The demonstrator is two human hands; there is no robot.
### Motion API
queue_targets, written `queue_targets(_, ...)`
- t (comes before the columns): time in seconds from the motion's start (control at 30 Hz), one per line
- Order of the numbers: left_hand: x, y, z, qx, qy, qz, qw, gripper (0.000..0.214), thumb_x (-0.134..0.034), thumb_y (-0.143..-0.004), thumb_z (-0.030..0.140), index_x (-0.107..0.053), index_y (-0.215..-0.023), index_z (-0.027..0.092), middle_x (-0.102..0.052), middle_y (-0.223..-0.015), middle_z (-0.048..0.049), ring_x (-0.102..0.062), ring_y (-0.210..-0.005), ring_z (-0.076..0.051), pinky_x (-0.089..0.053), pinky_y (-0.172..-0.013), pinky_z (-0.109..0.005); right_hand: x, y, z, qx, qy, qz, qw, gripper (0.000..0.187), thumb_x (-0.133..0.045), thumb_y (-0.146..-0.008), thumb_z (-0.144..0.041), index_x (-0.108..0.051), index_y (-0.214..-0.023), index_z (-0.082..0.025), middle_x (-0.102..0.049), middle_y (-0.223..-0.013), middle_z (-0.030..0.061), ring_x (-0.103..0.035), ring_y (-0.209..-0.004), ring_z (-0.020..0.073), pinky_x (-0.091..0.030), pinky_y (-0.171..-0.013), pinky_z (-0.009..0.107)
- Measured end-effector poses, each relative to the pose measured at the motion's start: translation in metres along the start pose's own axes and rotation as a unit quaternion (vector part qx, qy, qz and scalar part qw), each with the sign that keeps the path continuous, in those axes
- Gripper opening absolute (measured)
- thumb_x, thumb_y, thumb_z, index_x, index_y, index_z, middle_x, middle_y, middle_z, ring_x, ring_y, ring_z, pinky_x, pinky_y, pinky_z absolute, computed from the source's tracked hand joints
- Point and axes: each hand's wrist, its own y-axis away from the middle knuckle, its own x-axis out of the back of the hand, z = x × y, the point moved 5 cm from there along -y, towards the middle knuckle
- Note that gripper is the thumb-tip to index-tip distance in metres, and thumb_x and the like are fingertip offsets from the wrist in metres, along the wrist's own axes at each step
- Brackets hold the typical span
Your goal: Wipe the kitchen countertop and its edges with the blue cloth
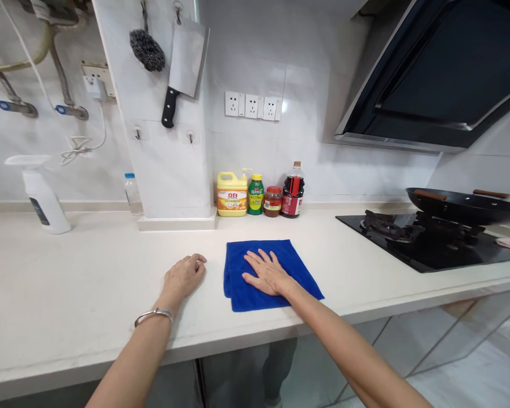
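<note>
A blue cloth (297, 283), folded over, lies flat on the white countertop (89, 283). My right hand (266, 273) rests on top of it, palm down with the fingers spread, pressing against the fabric without gripping it. To the left of the cloth, my left hand (184, 277) leans on the bare counter with its fingers curled in loosely; nothing shows in it. A silver bangle (153, 316) circles the left wrist.
Along the wall stand a yellow detergent jug (232, 195), a green bottle (255, 195), a red-lidded jar (272, 202) and a dark sauce bottle (293, 192). A spray bottle (45, 198) is at left. A wok (467, 207) sits on the gas stove (412, 249). A cleaver (185, 62) hangs above.
</note>
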Motion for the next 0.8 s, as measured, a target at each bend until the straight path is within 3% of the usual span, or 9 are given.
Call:
queue_targets(0.53,0.000,-0.002,-0.009,-0.008,0.025,0.003,1.000,0.043,-0.027,-0.091,0.037,-0.061,-0.116,0.027,-0.065,-0.126,-0.0060,-0.059,-0.115,-0.030,-0.045,-0.098,-0.047,-0.003,0.032,-0.022,0.018,-0.016,0.010,1.000,0.081,-0.028,-0.099,-0.066,-0.020,-0.160,-0.013,-0.013,-0.168,0.0096,-0.001,-0.155,0.0378,0.001,-0.126,0.065)
queue_targets(0.67,0.001,-0.004,-0.011,-0.004,0.030,-0.013,0.999,0.044,-0.027,-0.091,0.040,-0.060,-0.117,0.028,-0.064,-0.126,-0.0065,-0.059,-0.115,-0.030,-0.044,-0.097,-0.046,-0.003,0.032,-0.019,0.023,-0.044,0.019,0.999,0.079,-0.032,-0.098,-0.068,-0.024,-0.160,-0.018,-0.017,-0.168,0.0069,-0.003,-0.155,0.0343,0.000,-0.127,0.062)
queue_targets(0.8,0.004,-0.006,-0.013,0.012,0.041,-0.044,0.998,0.047,-0.027,-0.090,0.045,-0.060,-0.118,0.028,-0.066,-0.119,-0.0076,-0.059,-0.111,-0.031,-0.043,-0.095,-0.046,0.002,0.032,-0.004,0.039,-0.059,0.038,0.997,0.064,-0.024,-0.104,-0.059,-0.035,-0.156,-0.025,-0.026,-0.166,0.0013,-0.011,-0.155,0.0264,-0.002,-0.129,0.055)
